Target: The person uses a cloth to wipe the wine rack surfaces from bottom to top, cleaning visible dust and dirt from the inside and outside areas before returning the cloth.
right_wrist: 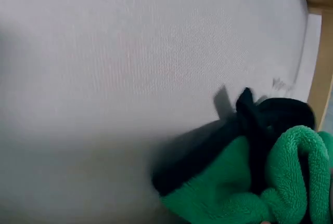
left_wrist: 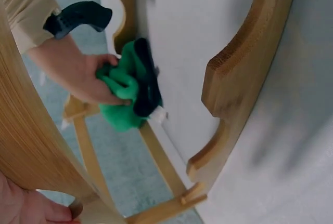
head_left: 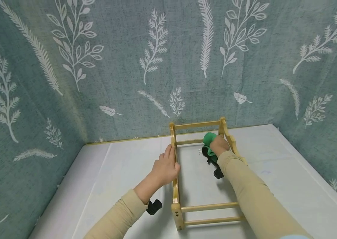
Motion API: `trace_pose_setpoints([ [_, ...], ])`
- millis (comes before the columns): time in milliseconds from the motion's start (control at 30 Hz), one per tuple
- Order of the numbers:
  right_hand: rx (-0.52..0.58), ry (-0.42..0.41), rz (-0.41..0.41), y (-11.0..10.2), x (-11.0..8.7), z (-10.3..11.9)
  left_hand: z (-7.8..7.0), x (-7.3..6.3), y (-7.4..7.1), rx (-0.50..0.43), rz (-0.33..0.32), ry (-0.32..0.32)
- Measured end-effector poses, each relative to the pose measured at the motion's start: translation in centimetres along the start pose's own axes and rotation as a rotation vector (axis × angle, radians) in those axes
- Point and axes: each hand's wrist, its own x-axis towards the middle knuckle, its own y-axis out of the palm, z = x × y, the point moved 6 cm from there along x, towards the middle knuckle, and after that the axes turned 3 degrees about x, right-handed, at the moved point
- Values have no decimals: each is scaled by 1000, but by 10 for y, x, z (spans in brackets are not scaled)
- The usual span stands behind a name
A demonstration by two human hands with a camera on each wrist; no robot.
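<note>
A pale wooden rack (head_left: 173, 186), with side rails and crossbars, stands on the white surface. My left hand (head_left: 165, 166) grips its left side rail, thumb toward the inside; the left wrist view has part of this hand (left_wrist: 31, 203) against the wood. Inside the far right part of the rack, my right hand (head_left: 220, 145) holds a bunched green cloth (head_left: 209, 138) with black edging. Folds of the plush cloth (right_wrist: 296, 167) fill the lower right of the right wrist view, where the hand is mostly hidden. A small white tag (left_wrist: 158, 114) hangs by the black edging.
Crossbars (head_left: 210, 207) join the rack's sides at the near and far ends. A patterned green-grey fabric wall (head_left: 120, 83) stands behind the white surface (head_left: 120, 169) and at both sides. A black device (head_left: 154, 207) shows below the left wrist.
</note>
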Motion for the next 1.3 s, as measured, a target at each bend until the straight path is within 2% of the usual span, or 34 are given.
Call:
trace_pose_setpoints([
  [133,-34,-51,42,0,-9,21,2,-1,-1,-6,-9,-3],
  [233,-73,-176,82,12,-13,47,4,-1,-1,-10,-6,-12],
  [333,-90,-318,106,32,-16,70,5,-2,1,-21,5,-9],
  [400,-80,-364,106,45,-17,78,4,-2,2,-34,9,-1],
  [500,-54,-354,100,58,-16,82,2,-1,1,-38,1,7],
  [600,-43,-312,85,60,-12,75,1,-1,2,-34,0,-2],
  [700,-23,-248,76,51,-7,59,-1,1,3,-30,14,-13],
  [900,26,-132,41,17,3,21,-4,3,1,-16,16,-19],
  [1067,78,-33,8,-1,1,2,-3,2,0,-4,18,-25],
  [1133,89,-29,37,-3,-2,3,-3,1,0,-2,22,-26],
  [1200,77,-61,83,-4,-6,10,-3,0,0,-5,25,-27],
  [1300,86,-170,193,-3,-9,26,-3,0,1,-10,28,-31],
])
